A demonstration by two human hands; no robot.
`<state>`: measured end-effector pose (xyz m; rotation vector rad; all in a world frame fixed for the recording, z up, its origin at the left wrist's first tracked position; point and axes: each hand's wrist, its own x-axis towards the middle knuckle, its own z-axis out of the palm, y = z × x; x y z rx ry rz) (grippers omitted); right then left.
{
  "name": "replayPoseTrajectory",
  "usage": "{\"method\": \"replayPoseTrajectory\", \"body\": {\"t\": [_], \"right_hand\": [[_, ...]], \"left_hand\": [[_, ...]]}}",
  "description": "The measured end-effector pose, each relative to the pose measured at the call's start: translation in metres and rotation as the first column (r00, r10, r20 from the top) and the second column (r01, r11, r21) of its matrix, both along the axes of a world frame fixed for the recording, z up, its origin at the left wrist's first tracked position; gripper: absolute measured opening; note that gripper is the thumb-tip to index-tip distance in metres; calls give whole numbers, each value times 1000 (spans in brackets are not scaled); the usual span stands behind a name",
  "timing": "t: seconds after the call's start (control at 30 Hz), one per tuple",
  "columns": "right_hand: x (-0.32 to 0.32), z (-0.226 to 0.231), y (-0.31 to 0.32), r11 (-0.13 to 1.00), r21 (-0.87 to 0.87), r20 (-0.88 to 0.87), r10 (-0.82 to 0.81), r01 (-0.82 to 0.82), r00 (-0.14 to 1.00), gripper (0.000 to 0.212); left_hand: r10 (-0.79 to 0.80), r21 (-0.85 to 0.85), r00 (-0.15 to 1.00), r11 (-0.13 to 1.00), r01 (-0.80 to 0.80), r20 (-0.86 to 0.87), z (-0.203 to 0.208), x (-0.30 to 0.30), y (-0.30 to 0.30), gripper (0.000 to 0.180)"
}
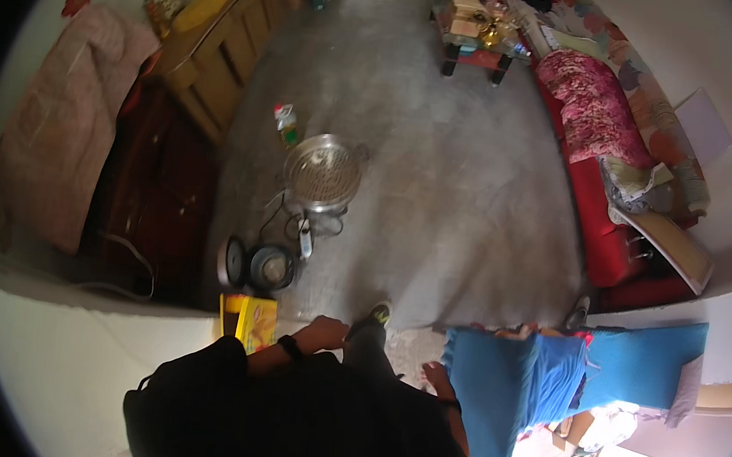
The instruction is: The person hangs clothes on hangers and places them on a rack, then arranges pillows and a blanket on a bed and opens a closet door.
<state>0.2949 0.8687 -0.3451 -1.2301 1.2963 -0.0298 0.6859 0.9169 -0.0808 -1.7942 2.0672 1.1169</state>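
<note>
My left hand [324, 335], with a dark band at the wrist, hangs in front of my body beside my leg. Its fingers are blurred, and I make out nothing in them. Close to that arm stands a yellow box [259, 324]. My right hand [436, 377] hangs lower on the other side, fingers loosely apart and with nothing in them. It is nearest to a blue cloth [482, 392]; whether they touch I cannot tell. One shoe [381, 312] shows ahead of me on the floor, at a doorway.
On the floor ahead stand a lidded dark pot [273, 267], a round metal steamer [324, 173] and a bottle [286, 125]. Wooden cabinets [162, 171] line the left wall. A red sofa [595, 217] runs along the right. Farther off is a low table [477, 47] with things on it.
</note>
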Motion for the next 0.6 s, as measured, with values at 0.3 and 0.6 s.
{"method": "replayPoseTrajectory", "body": {"t": [0.3, 0.6], "right_hand": [[197, 218, -372, 784, -620, 134, 154, -38, 979, 26], [-2, 28, -490, 888, -380, -487, 45, -258, 872, 25]], "left_hand": [[231, -392, 973, 894, -216, -11, 2, 65, -258, 36], [65, 142, 987, 986, -86, 147, -105, 115, -499, 42]]}}
